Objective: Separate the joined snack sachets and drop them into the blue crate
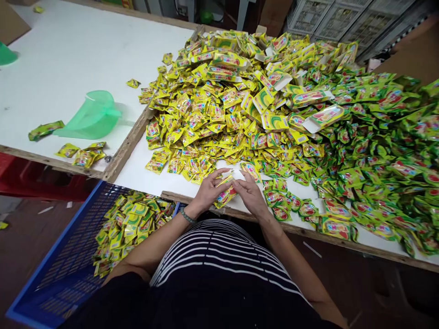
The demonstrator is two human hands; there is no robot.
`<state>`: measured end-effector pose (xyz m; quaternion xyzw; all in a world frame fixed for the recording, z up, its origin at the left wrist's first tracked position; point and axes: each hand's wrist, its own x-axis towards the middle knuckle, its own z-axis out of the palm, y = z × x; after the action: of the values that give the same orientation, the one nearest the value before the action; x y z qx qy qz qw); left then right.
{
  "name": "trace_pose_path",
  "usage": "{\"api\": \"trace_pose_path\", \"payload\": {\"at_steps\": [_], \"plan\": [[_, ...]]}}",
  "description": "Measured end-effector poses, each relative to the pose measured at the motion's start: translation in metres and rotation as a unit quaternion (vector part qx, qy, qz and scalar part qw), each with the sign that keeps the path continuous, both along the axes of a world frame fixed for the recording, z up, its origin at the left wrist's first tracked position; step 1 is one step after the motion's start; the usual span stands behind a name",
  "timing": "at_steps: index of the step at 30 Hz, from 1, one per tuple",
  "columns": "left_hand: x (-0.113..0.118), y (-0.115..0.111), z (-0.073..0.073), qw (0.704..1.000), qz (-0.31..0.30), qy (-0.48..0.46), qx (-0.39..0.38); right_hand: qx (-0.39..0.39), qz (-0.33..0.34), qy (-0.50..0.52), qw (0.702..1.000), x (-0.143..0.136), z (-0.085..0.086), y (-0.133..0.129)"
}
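At the table's front edge, my left hand [210, 189] is closed around a small yellow box [225, 194] with a printed front. My right hand [249, 194] pinches the white open flap at the box's upper right end. Both hands are close together, and the fingers partly cover the box. Just beyond them lies a large heap of yellow sachets [206, 114], with several yellow boxes [274, 121] on top, some with white flaps open. Green sachets [370, 146] are heaped to the right and reach the front edge near my right hand.
A blue crate [65, 256] holding yellow-green boxes [130, 224] stands below the table at left. A wooden strip [132, 137] divides the white table [44, 87]. Left of it lie a green scoop [92, 116] and a few sachets. Grey crates [336, 23] stand behind.
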<state>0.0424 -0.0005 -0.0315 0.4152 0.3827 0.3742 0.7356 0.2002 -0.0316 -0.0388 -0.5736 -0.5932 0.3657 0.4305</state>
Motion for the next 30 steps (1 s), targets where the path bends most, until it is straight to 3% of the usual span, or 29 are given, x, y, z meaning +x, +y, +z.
{"api": "trace_pose_path", "payload": {"at_steps": [4, 8, 11, 15, 18, 23, 26, 30], "plan": [[0.003, -0.001, 0.001, 0.998, 0.051, -0.016, 0.012, 0.021, -0.107, 0.134, 0.985, -0.006, -0.005, -0.006], [0.001, -0.002, 0.004, 0.996, 0.030, 0.023, 0.084, -0.014, -0.111, 0.203, 0.973, -0.011, -0.011, -0.013], [-0.003, -0.004, 0.004, 0.989, -0.011, 0.068, 0.130, -0.034, -0.088, 0.178, 0.980, -0.006, -0.013, -0.015], [-0.005, -0.007, 0.001, 0.988, -0.036, 0.087, 0.121, -0.064, -0.041, 0.117, 0.990, 0.004, -0.011, -0.011], [-0.005, -0.008, 0.000, 0.992, -0.025, 0.067, 0.101, -0.070, -0.040, 0.106, 0.991, 0.005, -0.003, -0.008], [-0.004, -0.008, -0.001, 0.998, 0.040, 0.030, 0.030, -0.005, -0.016, 0.005, 1.000, -0.002, 0.014, -0.010], [-0.004, -0.008, 0.000, 0.996, 0.051, 0.055, 0.046, -0.011, -0.034, 0.029, 0.999, -0.005, 0.014, -0.011], [-0.005, -0.009, 0.003, 0.997, 0.033, 0.066, 0.038, -0.091, -0.063, 0.114, 0.987, -0.003, 0.003, -0.009]]}}
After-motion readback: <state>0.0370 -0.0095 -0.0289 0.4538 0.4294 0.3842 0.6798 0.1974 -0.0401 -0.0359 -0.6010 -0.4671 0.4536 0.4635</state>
